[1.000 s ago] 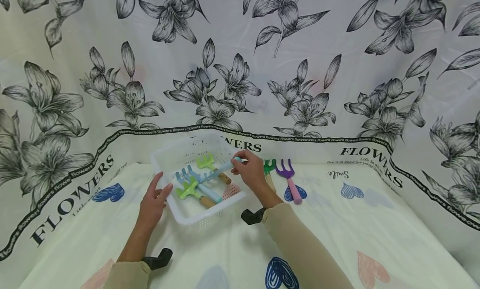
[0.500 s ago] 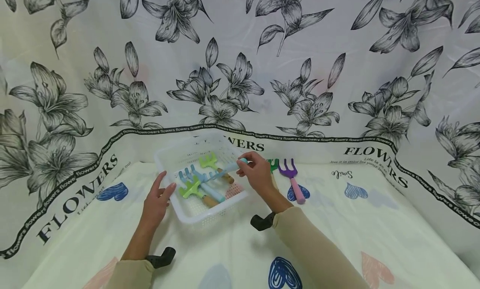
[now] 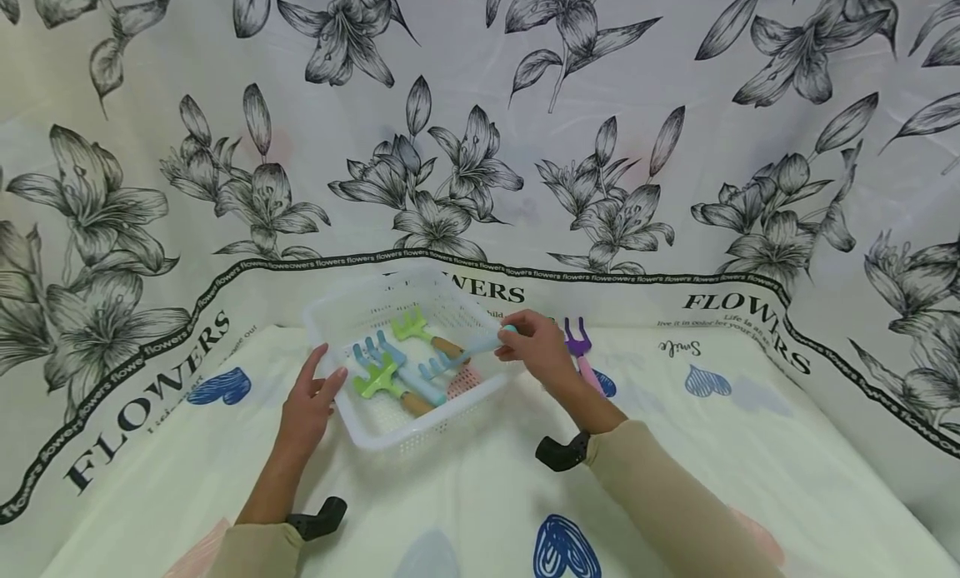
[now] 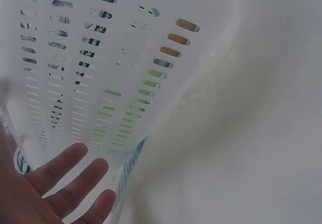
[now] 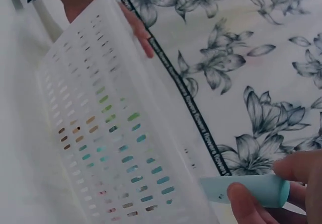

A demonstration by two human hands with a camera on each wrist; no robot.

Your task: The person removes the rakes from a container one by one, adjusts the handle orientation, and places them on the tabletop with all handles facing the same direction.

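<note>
A white perforated plastic basket (image 3: 408, 432) sits tilted in the head view. My left hand (image 3: 309, 399) grips its left rim, thumb over the edge, the other fingers along the outer wall (image 4: 75, 183). My right hand (image 3: 536, 345) pinches the handle end of a light blue toy rake (image 3: 468, 351) at the right rim; its tines hang over the basket. Inside lie two light green toy forks, a near one (image 3: 382, 378) and a far one (image 3: 412, 324), both with wooden handles. Also there are another light blue rake (image 3: 416, 385) and a pink piece with holes (image 3: 463, 381).
A purple fork (image 3: 577, 345) with a pink handle lies on the cloth behind my right forearm, partly hidden. The white cloth (image 3: 450, 511) with printed hearts covers the surface. A flower-print curtain (image 3: 480, 228) stands close behind the basket.
My right hand has moved to the right, drawing the light blue rake toward the basket's right rim. It now hides the dark green fork outside. My left hand stays at the left rim.
</note>
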